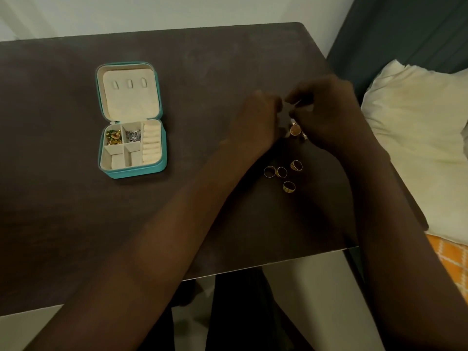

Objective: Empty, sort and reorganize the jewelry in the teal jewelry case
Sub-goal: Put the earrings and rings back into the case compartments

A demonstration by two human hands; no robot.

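The teal jewelry case (132,171) lies open on the left of the dark table (76,211), its cream lid flat behind it. One back compartment holds gold and green pieces (113,137). The one beside it holds silver pieces (133,135), and the ring rolls (151,140) on the right are bare. Several gold rings (281,174) lie loose on the table right of centre. Above them my left hand (255,122) and my right hand (329,115) meet with curled fingers. A round gold piece (295,129) shows under my right hand's fingers. What my left fingertips pinch is blurred and hidden.
The table's right edge borders a bed with a cream pillow (417,138) and an orange patterned cloth (453,259). A dark headboard (405,31) stands behind it. The table's front edge (266,264) runs across just under my forearms.
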